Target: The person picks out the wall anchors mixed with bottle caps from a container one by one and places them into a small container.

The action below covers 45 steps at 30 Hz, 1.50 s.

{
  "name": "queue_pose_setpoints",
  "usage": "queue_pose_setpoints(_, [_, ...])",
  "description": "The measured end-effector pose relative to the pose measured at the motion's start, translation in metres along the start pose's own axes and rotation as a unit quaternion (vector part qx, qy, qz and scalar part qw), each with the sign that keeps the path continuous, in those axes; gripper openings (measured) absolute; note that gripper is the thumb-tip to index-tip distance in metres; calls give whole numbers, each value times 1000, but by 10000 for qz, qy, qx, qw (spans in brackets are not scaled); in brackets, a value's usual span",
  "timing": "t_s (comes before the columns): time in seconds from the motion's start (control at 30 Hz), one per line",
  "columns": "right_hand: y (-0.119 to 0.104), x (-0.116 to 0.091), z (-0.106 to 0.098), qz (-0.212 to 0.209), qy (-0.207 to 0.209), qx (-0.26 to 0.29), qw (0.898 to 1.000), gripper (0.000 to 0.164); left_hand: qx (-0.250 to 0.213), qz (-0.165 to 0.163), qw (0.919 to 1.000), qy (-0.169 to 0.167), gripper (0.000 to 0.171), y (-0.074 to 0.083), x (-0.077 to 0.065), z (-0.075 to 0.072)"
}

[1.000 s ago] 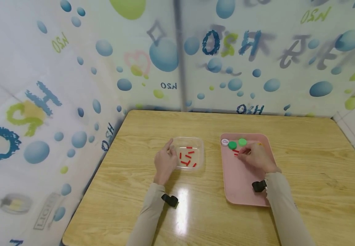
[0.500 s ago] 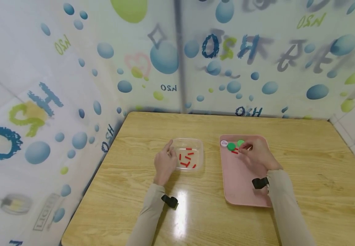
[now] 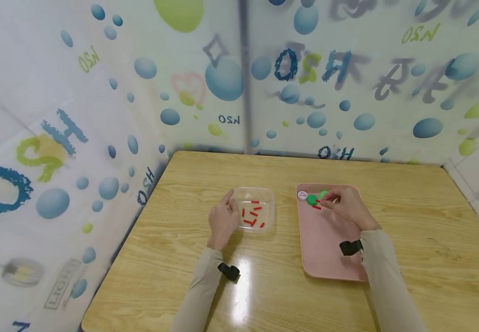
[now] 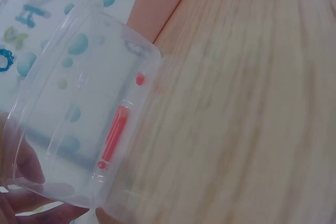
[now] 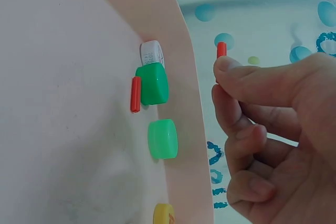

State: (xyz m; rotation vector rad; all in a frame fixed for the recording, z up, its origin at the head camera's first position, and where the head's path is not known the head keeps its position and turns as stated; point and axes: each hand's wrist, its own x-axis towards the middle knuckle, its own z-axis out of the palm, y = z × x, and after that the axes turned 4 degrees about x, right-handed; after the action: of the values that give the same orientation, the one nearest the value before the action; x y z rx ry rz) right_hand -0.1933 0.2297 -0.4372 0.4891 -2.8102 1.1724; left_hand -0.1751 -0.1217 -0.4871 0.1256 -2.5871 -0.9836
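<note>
Between thumb and index finger, my right hand [image 3: 349, 207] pinches a short red stick [image 5: 221, 49], held up over the far part of a pink tray [image 3: 330, 258]. Another red stick [image 5: 136, 94] lies on the tray beside a dark green bottle cap [image 5: 153, 83]. On the left, my left hand [image 3: 221, 221] holds the side of a clear plastic container [image 3: 273, 210], its fingers around the wall at the rim. Several red sticks [image 3: 253, 213] lie scattered on the container's bottom; from the side, in the left wrist view, they overlap.
Along the tray's far edge sit a white cap [image 3: 302, 195], a light green cap [image 5: 163, 139] and a yellow cap [image 5: 164, 214]. Tray and container stand apart on a wooden table [image 3: 160, 258]. A printed wall covering [image 3: 264, 92] rises behind the table.
My right hand has picked a red stick up from the tray, where two lay before; one stays there. My left hand and the container have kept their place.
</note>
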Motion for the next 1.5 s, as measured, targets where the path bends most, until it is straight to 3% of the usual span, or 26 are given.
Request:
queue_pose_setpoints(0.3, [-1, 0, 6, -3, 217, 8, 9998, 6, -110, 38, 9999, -44, 40, -1, -2, -1])
queue_pose_setpoints(0.67, [-8, 2, 15, -26, 407, -488, 9980, 7, -162, 55, 9998, -68, 41, -1, -2, -2])
queue_pose_setpoints(0.9, [-15, 4, 19, 187, -322, 514, 9980, 12, -158, 85, 9998, -49, 41, 2, 0, -3])
queue_pose_setpoints(1.0, [-20, 7, 22, 235, -377, 699, 9966, 12, -222, 40, 9997, -96, 41, 2, -1, -4])
queue_pose_setpoints(1.27, [-39, 21, 34, 118, -280, 519, 9982, 11, -262, -5, 9996, -114, 41, 1, -2, -3])
queue_pose_setpoints(1.5, [-52, 28, 41, 30, -456, 728, 9963, 8, -201, 10, 9998, -37, 41, 1, -1, -3])
